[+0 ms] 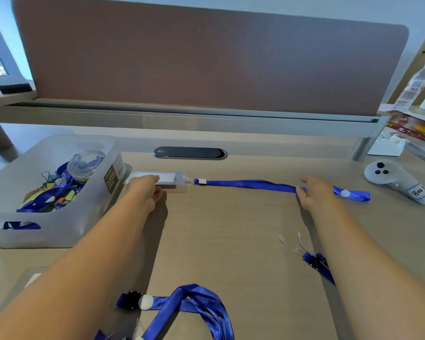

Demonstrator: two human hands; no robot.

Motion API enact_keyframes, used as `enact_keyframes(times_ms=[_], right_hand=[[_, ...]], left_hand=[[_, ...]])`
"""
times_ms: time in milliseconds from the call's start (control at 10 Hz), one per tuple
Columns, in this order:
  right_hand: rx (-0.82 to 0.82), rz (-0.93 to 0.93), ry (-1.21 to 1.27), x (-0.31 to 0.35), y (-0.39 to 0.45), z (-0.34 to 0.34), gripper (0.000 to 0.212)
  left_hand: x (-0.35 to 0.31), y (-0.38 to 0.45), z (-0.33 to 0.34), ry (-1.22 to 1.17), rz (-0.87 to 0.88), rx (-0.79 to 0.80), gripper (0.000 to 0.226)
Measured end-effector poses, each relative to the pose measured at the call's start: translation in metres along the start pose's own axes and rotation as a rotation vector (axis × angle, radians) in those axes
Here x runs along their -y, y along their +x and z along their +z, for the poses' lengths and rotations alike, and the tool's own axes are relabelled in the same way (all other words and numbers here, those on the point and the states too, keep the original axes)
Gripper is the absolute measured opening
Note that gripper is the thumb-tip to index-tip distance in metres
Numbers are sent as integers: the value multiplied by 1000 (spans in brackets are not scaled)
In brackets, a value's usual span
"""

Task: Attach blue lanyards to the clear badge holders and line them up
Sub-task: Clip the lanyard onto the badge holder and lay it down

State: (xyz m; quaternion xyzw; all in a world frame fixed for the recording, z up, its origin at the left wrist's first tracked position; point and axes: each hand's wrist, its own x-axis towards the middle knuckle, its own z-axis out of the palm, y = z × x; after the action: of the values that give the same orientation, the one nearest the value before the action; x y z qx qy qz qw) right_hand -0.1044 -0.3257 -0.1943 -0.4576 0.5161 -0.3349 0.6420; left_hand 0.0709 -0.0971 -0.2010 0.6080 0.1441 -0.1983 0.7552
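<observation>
A clear badge holder (173, 179) lies flat on the desk, joined at its right end to a blue lanyard (250, 184) stretched straight to the right. My left hand (145, 190) grips the holder's left end. My right hand (313, 192) pinches the lanyard near its far end, just left of a white round tab (345, 193). A second blue lanyard (194, 307) lies bunched at the near edge. A third lanyard clip (315, 262) peeks out beside my right forearm.
A translucent plastic bin (59, 236) with more lanyards and clips stands at the left. A white controller (397, 180) lies at the right, a water bottle (412, 87) behind it. A dark cable port (189, 152) sits before the brown divider panel (206, 57).
</observation>
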Motion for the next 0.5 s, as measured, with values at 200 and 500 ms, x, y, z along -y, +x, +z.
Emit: enact_keyframes(times_ms=[200, 500], right_hand=[[31, 15, -167, 2, -28, -14, 41], [293, -264, -511, -9, -135, -22, 31]], left_hand=[[-7, -37, -22, 268, 10, 100, 47], [-9, -118, -87, 1050, 554, 376, 35]])
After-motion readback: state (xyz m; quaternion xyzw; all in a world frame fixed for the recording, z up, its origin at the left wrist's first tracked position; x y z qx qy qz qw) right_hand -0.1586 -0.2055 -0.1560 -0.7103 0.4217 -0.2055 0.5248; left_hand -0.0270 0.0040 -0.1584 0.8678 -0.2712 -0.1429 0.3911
